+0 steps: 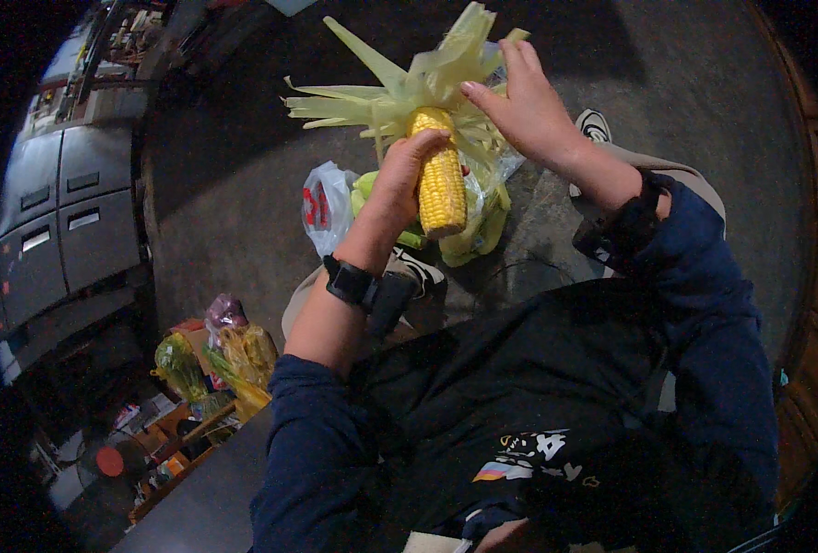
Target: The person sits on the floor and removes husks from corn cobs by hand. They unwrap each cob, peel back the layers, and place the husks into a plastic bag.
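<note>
An ear of yellow corn (443,183) points its bare, blunt end toward me, kernels showing. My left hand (409,169) grips it around the middle, thumb across the top. Pale green husk leaves (409,86) fan out from its far end, peeled back but attached. At the right side of these leaves is my right hand (523,104), thumb and fingers apart; its fingertips are beside a husk tip, and contact is unclear. Below the corn, a clear plastic bag and loose green husks (481,228) lie on the floor, partly hidden by the ear and my left hand.
A white plastic bag with red print (326,207) rests left of the husks. My shoes (419,269) flank the pile on the concrete floor (243,173). At lower left, bagged vegetables (180,366) stand by a wooden-edged tray; grey drawers (98,207) stand farther left.
</note>
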Tool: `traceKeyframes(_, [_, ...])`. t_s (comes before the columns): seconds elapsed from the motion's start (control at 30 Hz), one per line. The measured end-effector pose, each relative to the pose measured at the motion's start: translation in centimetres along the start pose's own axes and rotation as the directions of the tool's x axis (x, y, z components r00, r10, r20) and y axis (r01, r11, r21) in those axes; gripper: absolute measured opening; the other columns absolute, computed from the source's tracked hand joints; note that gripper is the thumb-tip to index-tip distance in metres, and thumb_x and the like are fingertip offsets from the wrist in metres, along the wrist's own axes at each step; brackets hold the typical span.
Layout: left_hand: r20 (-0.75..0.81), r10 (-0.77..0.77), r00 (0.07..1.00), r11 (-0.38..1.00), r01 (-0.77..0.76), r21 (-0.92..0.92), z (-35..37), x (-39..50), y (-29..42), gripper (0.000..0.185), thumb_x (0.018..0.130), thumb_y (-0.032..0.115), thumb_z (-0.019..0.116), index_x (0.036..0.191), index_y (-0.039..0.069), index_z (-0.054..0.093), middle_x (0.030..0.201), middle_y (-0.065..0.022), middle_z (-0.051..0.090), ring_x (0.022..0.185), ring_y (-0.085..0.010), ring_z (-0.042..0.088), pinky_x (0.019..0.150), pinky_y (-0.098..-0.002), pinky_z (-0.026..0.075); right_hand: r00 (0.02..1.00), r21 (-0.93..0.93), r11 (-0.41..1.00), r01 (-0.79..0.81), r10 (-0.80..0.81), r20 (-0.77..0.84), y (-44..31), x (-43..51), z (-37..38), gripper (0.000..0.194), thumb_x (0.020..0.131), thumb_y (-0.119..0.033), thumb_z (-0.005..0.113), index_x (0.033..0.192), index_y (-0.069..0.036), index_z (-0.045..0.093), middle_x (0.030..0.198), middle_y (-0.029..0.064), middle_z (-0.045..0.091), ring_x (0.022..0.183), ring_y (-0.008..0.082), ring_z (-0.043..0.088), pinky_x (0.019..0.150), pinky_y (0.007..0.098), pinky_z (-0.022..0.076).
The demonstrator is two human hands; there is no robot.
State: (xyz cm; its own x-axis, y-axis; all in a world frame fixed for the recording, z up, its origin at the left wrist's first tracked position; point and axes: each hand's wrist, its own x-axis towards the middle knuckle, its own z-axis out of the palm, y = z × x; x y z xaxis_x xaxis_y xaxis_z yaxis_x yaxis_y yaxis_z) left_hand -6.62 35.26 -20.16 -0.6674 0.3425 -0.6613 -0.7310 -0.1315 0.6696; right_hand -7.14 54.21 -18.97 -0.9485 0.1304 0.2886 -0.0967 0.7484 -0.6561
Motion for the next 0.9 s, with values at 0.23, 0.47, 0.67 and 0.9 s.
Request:
traceKeyframes(0.23, [0.012,0.086,0.996,0.995,-0.087,0.054,0.1,-0.1,0.4,0.037,0.083,0.022,0.062,0.108,-0.001,0.050,0.085,-0.0117,0.062,0.071,-0.0255,0.065,0.063,-0.0373,0.056,0.644,0.323,0.734,-0.597,0.200,0.738,-0.7,-0.9,0.9,0.054,0.084,-0.051,0.060,0.100,0.001,0.061,0.081,0.0117,0.062,0.073,0.0228,0.065,0.064,0.0356,0.0552])
traceKeyframes(0.47, [0.210,0.284,0.935,0.857,-0.346,0.381,1.4,-0.1,-2.6,0.050,0.073,0.015,0.069,0.114,-0.002,0.046,0.095,-0.0092,0.060,0.086,-0.0193,0.059,0.075,-0.0315,0.049,0.560,0.550,0.271,-0.790,-0.046,0.827,0.0,-0.3,2.4,0.062,0.077,-0.045,0.073,0.119,-0.003,0.054,0.105,0.0099,0.062,0.095,0.0203,0.062,0.080,0.0322,0.0504])
traceKeyframes(0.67, [0.169,0.489,0.856,0.433,-0.406,0.805,1.3,-0.8,-3.9,0.063,0.074,0.029,0.077,0.118,0.001,0.042,0.109,-0.0122,0.055,0.095,-0.0233,0.057,0.083,-0.0357,0.047,0.567,0.532,0.197,-0.823,0.247,0.786,-0.7,-0.2,3.4,0.048,0.082,-0.022,0.069,0.116,0.007,0.052,0.102,0.0145,0.063,0.089,0.0206,0.064,0.078,0.0333,0.0529])
traceKeyframes(0.9, [0.167,0.645,0.746,0.250,-0.412,0.876,1.8,-1.3,-3.8,0.073,0.069,0.038,0.078,0.116,-0.003,0.040,0.108,-0.0209,0.045,0.102,-0.0367,0.048,0.088,-0.0434,0.042,0.562,0.528,0.192,-0.827,0.259,0.786,-0.1,0.3,4.6,0.042,0.082,-0.017,0.065,0.111,0.011,0.053,0.101,0.0164,0.063,0.084,0.0226,0.066,0.077,0.0331,0.0539])
